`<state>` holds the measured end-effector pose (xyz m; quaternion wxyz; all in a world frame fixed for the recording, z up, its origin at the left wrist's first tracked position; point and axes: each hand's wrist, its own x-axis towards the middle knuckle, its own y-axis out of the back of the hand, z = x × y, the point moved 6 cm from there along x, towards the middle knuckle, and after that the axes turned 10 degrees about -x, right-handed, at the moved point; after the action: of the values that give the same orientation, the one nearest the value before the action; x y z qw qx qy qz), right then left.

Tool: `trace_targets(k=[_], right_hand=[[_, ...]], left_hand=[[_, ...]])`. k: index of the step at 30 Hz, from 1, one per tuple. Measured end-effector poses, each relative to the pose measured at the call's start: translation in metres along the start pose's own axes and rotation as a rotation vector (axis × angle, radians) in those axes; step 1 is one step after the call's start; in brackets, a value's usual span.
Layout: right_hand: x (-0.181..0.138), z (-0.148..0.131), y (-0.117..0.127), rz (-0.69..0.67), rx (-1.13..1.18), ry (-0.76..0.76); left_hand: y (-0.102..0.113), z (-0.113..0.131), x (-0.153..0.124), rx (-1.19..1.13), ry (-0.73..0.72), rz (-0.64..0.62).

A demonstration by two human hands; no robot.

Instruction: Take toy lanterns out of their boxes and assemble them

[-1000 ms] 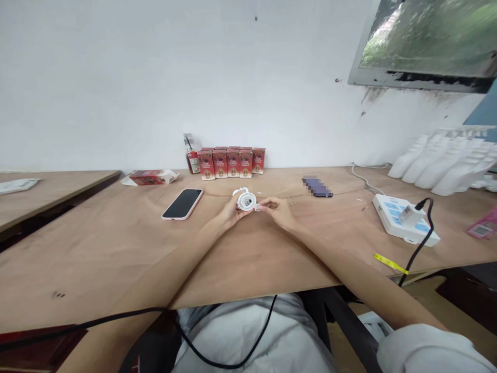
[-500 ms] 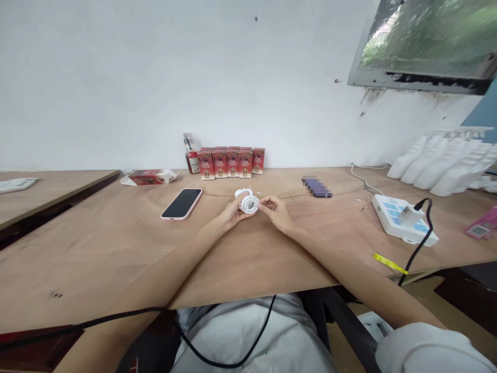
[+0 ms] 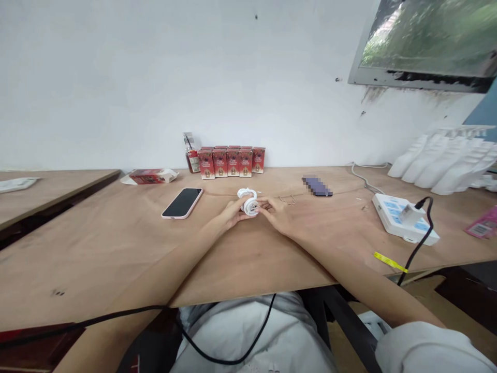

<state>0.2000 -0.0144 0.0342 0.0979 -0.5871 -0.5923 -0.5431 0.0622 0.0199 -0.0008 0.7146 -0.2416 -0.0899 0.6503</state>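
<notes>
A small round white plastic piece [image 3: 250, 207] with a dark pattern at its centre sits between my two hands, over the middle of the table. My left hand [image 3: 233, 213] grips it from the left side, thumb on top. From the right, my right hand [image 3: 275, 213] has its fingers closed at the piece's edge, with the thumb over its face. A white ring-shaped part [image 3: 247, 193] shows just behind the piece; I cannot tell whether the two are joined. The fingers partly hide the piece.
Behind the hands stand several red boxes [image 3: 233, 163] and a bottle [image 3: 192, 159]. A phone [image 3: 182, 203] lies left; a purple blurred item [image 3: 317, 186] lies right. Further right are a power strip [image 3: 388, 212] with a black cable [image 3: 421, 238] and a yellow tag [image 3: 389, 261].
My right thumb has moved from the rim onto the face of the round white piece. The piece has tilted slightly, and more of the white ring behind it shows.
</notes>
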Motion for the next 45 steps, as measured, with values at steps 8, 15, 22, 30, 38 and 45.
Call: trace_targets(k=[8, 15, 22, 30, 38, 45], right_hand=[[-0.003, -0.015, 0.001, 0.041, -0.147, 0.282], [-0.001, -0.009, 0.002, -0.011, -0.088, 0.136], [-0.002, -0.009, 0.001, 0.015, -0.127, 0.179], [-0.003, -0.013, 0.000, 0.071, -0.260, 0.268], [-0.003, -0.003, -0.004, 0.069, -0.192, 0.180], [-0.002, -0.003, -0.002, 0.041, -0.167, 0.123]], left_hand=[[0.000, -0.001, 0.001, 0.037, 0.002, -0.036], [-0.002, -0.002, 0.000, 0.063, 0.018, -0.048], [-0.001, -0.003, 0.002, 0.079, 0.032, -0.064], [-0.003, -0.003, 0.001, 0.101, 0.036, -0.084], [-0.003, -0.003, 0.001, 0.089, 0.035, -0.084], [-0.003, -0.003, 0.001, 0.091, 0.018, -0.087]])
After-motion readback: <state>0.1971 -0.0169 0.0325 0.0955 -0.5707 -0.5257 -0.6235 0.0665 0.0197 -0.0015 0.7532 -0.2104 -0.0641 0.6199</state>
